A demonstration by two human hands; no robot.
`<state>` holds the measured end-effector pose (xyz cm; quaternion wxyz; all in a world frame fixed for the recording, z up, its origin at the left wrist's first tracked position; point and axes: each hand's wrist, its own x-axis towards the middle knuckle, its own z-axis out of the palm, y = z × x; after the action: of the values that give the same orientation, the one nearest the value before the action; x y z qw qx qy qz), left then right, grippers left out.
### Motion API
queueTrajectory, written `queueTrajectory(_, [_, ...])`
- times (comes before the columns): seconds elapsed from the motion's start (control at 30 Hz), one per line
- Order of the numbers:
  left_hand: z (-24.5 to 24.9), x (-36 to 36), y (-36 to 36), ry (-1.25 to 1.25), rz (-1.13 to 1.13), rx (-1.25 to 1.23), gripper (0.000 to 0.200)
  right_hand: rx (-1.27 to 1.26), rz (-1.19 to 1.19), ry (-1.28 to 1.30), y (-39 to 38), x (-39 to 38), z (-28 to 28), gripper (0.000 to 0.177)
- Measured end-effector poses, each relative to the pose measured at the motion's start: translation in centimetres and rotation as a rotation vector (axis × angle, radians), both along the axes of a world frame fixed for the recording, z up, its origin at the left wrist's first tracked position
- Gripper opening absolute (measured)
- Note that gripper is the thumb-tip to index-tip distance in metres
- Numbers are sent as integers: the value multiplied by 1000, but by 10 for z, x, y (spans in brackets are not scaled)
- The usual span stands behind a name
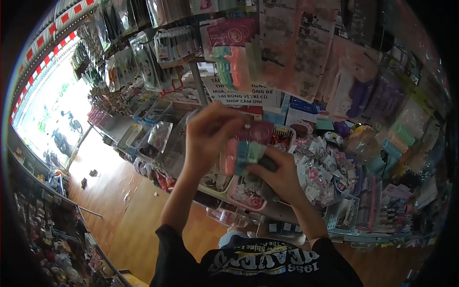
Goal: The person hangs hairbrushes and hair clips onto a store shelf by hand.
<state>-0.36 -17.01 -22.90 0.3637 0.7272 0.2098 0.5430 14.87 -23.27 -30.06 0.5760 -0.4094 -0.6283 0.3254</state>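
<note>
A small pack of pink, blue and green hair clips point(247, 149) with a dark pink header card point(261, 131) is held up in front of the shelf. My right hand point(279, 173) is closed around its lower right side, thumb across the front. My left hand point(210, 136) is at the header's upper left corner with its fingers bent together. Blur hides whether those fingertips grip the card or something small. Straight ahead, a similar pack of green and pink clips point(227, 67) hangs from the rack, under a matching pink card.
A printed paper sign point(244, 98) stands behind my hands. Small packaged accessories point(320, 167) are heaped to the right; bins of goods point(155, 112) line the left shelf. Hanging packs point(174, 45) crowd overhead. Wooden floor point(112, 196) lies at lower left, beside another display point(52, 239).
</note>
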Motion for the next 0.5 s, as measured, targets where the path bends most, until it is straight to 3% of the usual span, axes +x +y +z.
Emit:
queueTrajectory(0.07, [18, 5, 15, -25, 183, 113, 6, -42, 20, 95, 8, 0, 11, 30])
queueTrajectory(0.17, [63, 7, 54, -125, 374, 236, 19, 310, -191, -16, 12, 1, 32, 43])
queueTrajectory(0.3, [94, 4, 106, -165, 310, 265, 20, 255, -152, 34, 3, 5, 18, 35])
queueTrajectory(0.37, [97, 5, 116, -67, 171, 144, 23, 204, -181, 41, 0, 6, 7, 28])
queueTrajectory(0.5, [88, 11, 119, -141, 200, 148, 24, 143, -174, 172, 3, 11, -13, 21])
